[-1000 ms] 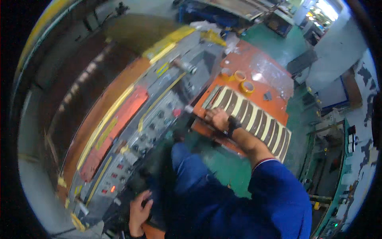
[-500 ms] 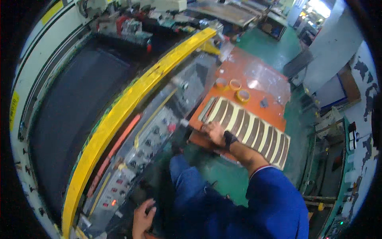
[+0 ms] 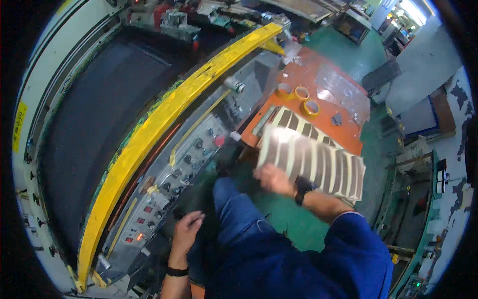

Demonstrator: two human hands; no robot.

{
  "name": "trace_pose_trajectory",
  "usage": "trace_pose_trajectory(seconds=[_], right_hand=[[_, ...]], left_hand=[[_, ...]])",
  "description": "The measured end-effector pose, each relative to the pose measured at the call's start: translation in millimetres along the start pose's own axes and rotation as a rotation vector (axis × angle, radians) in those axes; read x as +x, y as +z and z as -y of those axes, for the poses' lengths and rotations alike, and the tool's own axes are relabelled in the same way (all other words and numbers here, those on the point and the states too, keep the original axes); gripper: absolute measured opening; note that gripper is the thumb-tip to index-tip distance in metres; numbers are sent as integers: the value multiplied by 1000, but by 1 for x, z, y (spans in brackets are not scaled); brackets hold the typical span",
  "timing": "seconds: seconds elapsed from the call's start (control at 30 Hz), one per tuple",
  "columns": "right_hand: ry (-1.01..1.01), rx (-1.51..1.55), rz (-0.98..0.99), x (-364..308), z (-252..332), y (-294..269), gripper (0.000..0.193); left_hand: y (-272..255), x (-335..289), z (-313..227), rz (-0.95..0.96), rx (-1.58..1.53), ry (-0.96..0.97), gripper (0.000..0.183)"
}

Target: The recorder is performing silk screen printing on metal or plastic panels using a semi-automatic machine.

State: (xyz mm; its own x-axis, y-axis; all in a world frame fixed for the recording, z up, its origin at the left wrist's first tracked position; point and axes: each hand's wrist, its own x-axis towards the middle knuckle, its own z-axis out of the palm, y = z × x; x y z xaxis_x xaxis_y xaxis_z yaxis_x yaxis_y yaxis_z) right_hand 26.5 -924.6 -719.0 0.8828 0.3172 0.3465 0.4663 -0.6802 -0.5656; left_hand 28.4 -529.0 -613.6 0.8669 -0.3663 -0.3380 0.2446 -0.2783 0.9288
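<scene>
My right hand [image 3: 275,179] is closed on the near left corner of a cream sheet [image 3: 313,162] printed with brown curved stripes. The sheet's near left part is raised and slightly smeared by motion. More striped sheets [image 3: 291,121] lie beneath it on an orange-topped table [image 3: 294,74]. The fingertips of my right hand are blurred. My left hand [image 3: 188,231] hangs beside the machine's control panel [image 3: 186,162], fingers loosely bent and a little apart, with nothing seen in it.
Tape rolls [image 3: 310,107], a small grey piece [image 3: 337,118] and clear plastic film [image 3: 343,89] lie on the table's far part. A yellow bar [image 3: 164,127] curves along the machine, before its dark bed [image 3: 109,109]. On the right stands a metal rack [image 3: 423,224].
My right hand has taken hold of the top striped sheet, lifting its edge and drawing it toward me off the stack. My left hand has moved up and slightly right.
</scene>
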Motion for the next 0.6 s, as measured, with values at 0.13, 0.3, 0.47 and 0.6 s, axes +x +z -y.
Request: trace_pose_trajectory(seconds=[0.13,0.3,0.47,0.6], right_hand=[[164,578,180,7,117,0,27],[-266,195,61,10,174,-22,30],[479,-42,69,38,152,-129,18],[703,-449,-804,-80,18,-159,47]], left_hand=[[80,74,-13,61,-532,-358,30],[126,105,-1,152,-596,-152,26],[64,37,-78,67,-633,-21,22],[6,-15,-81,-32,-551,152,27]])
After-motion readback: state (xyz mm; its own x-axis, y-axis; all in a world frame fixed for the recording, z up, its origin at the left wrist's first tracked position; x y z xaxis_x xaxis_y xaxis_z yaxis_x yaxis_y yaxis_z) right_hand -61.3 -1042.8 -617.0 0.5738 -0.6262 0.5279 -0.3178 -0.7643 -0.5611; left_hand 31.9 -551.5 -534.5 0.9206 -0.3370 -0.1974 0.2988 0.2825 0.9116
